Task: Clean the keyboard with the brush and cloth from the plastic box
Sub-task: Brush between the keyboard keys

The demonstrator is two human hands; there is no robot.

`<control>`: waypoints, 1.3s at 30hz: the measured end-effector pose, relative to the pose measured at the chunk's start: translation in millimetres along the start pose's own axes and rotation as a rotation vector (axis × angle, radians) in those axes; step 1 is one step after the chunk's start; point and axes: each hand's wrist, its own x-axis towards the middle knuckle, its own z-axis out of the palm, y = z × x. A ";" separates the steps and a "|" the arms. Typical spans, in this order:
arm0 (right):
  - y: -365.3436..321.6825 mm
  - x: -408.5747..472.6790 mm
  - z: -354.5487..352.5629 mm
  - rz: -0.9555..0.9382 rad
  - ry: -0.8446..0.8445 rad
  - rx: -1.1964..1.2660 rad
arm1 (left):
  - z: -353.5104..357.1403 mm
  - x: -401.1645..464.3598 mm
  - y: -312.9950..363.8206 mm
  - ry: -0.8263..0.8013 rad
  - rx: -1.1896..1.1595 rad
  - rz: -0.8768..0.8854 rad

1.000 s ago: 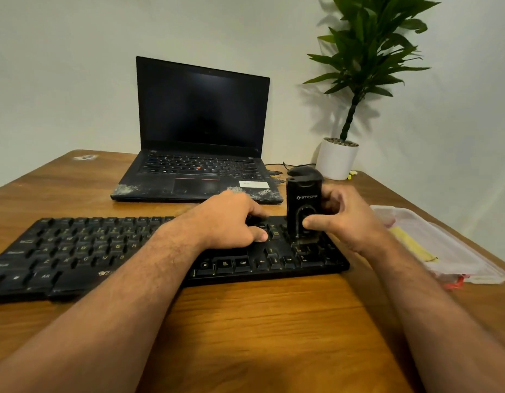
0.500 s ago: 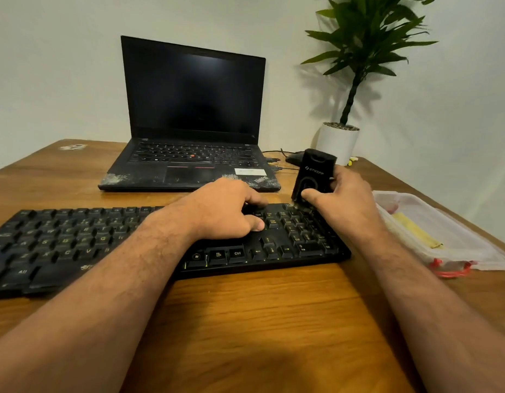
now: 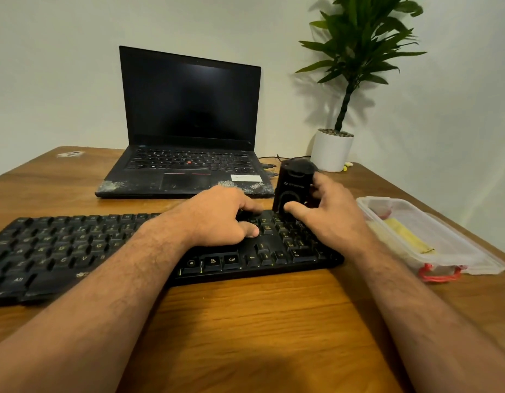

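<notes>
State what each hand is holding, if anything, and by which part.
The right hand grips the black brush by its upright body, thumb across the front. The left hand holds nothing; it rests on the keyboard.

Pretty tight at the right end of the keyboard [image 3: 132,251]: the plastic box [image 3: 432,239] sits just beside it, and the laptop [image 3: 189,154] and potted plant [image 3: 334,148] block the back. Open wood on the tabletop [image 3: 259,321] along the near edge, between the forearms.
</notes>
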 end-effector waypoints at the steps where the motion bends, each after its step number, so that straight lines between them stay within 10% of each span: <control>1: 0.7 0.8 3.0 -0.004 -0.011 -0.011 | 0.0 0.0 0.0 0.000 -0.003 0.002; 17: -3.6 -2.1 -11.8 0.178 0.175 -0.099 | -1.4 0.2 3.2 -0.002 -0.001 -0.014; 27: -6.1 -53.5 -36.7 0.117 -0.128 0.168 | -1.4 -4.5 6.2 0.004 -0.002 -0.028; 39: 12.2 -87.1 -27.2 0.080 0.195 0.023 | -1.2 -9.1 7.2 0.000 -0.004 -0.023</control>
